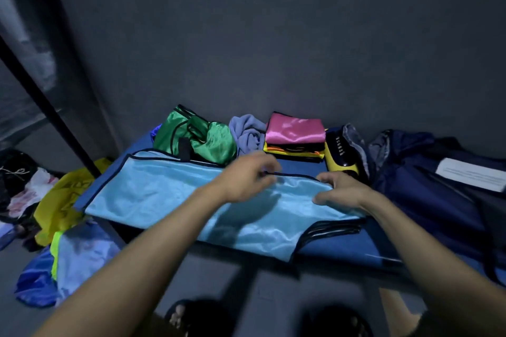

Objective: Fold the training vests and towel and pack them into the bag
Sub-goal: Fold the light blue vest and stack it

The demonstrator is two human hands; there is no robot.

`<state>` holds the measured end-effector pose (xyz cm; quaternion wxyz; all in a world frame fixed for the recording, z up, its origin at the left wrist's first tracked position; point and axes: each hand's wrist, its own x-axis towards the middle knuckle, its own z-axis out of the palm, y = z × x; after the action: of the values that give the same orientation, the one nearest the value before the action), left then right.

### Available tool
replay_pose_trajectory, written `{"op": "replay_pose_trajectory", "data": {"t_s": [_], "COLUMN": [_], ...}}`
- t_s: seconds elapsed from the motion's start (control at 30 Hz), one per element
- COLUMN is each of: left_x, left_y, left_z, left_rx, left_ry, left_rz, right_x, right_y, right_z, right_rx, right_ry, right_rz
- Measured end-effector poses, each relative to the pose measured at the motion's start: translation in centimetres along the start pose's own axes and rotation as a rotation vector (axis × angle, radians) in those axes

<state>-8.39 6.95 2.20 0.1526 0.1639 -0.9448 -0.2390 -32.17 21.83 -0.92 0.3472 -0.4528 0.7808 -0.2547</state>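
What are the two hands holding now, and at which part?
Both hold the shiny light blue vest at its black-trimmed far edge: left hand near the middle, right hand at the right corner.

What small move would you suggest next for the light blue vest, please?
Probably fold its far-right edge over toward the left. The blue vest lies spread flat, both hands, left and right, already grip that edge, and a folded stack waits behind.
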Motion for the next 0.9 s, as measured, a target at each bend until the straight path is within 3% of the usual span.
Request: {"op": "replay_pose_trajectory", "data": {"t_s": [0.13,0.3,0.4,0.67,0.83,0.9], "left_x": [1.1,0.6,0.7,1.4,1.3,1.4], "left_y": [2.0,2.3,3.7,3.2,2.8,2.9], "left_z": [6.7,10.0,11.4,11.3,10.1,10.1], "left_rx": [0.021,0.277,0.335,0.202,0.156,0.151], "left_ry": [-0.211,-0.220,-0.175,-0.214,-0.288,-0.309], "left_rz": [0.083,0.055,0.067,0.102,0.151,0.155], "right_x": [-0.8,-1.9,-2.8,-4.2,-5.6,-5.4], "right_y": [1.0,1.8,2.4,2.5,2.8,3.2], "right_z": [0.4,-1.1,-1.5,-1.7,-1.0,-0.4], "right_rx": [-0.014,-0.208,-0.172,-0.241,0.059,0.169], "right_ry": [0.101,0.113,0.143,0.271,0.146,0.133], "right_rz": [-0.056,0.004,0.024,0.119,0.369,0.387]}}
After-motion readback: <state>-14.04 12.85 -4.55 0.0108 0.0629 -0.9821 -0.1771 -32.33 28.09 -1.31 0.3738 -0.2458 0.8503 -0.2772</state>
